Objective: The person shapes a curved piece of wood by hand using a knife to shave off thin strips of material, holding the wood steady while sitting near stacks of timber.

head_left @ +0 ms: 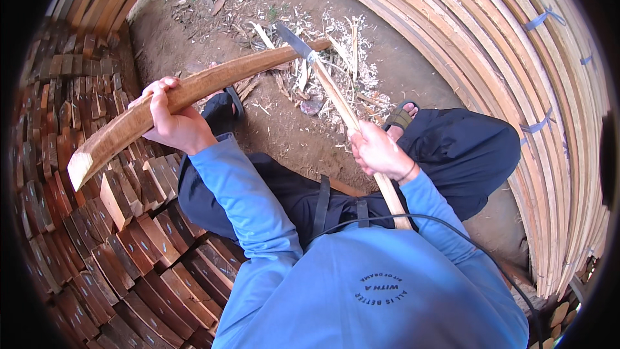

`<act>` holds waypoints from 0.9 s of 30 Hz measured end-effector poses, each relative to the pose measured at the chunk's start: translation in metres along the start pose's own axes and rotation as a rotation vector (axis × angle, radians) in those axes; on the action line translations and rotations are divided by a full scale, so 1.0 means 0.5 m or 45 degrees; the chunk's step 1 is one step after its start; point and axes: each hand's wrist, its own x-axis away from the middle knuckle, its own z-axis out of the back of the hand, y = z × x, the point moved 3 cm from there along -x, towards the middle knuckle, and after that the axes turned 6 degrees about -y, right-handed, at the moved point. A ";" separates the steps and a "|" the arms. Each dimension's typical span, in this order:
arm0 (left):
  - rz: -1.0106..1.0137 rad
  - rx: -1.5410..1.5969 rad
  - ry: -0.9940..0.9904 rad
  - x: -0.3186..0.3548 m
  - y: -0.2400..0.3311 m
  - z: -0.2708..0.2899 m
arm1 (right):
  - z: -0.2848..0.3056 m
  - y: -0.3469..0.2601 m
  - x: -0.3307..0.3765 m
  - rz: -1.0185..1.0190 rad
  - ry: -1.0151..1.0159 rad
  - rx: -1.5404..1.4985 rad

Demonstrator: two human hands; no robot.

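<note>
My left hand (pixel 173 116) is closed around a long piece of timber (pixel 213 84), its pale cut end at the lower left. From there the timber slants up to the right, and its far end lies over the wood shavings. In my right hand (pixel 380 147) is the long pale wooden handle of an adze (pixel 336 94), gripped about midway. The tool's flat grey metal blade (pixel 295 41) is at the timber's far end. Whether the edge touches the wood or is just above it I cannot tell.
Wood shavings (pixel 355 58) and splinters litter the dirt floor (pixel 181 32) ahead. Stacked short wooden blocks (pixel 123 252) fill the left side. Long planks (pixel 439 19), tied with blue strips, curve along the right. A black cable (pixel 465 236) crosses my blue top, and my sandalled foot (pixel 402 116) rests near the shavings.
</note>
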 end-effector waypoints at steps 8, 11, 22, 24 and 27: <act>-0.020 0.042 -0.147 0.012 0.008 -0.043 | -0.008 0.006 -0.001 0.048 0.124 0.080; -0.023 0.008 -0.122 0.003 0.000 -0.022 | -0.012 0.006 -0.017 0.213 0.200 0.063; 0.035 -0.168 0.244 0.003 -0.004 0.001 | -0.037 -0.009 0.000 0.108 0.133 0.010; 0.044 -0.197 0.299 0.000 0.003 0.006 | -0.052 -0.010 0.024 0.115 0.146 0.093; 0.062 -0.182 0.332 -0.002 0.008 0.005 | -0.058 0.005 0.043 0.114 0.161 0.070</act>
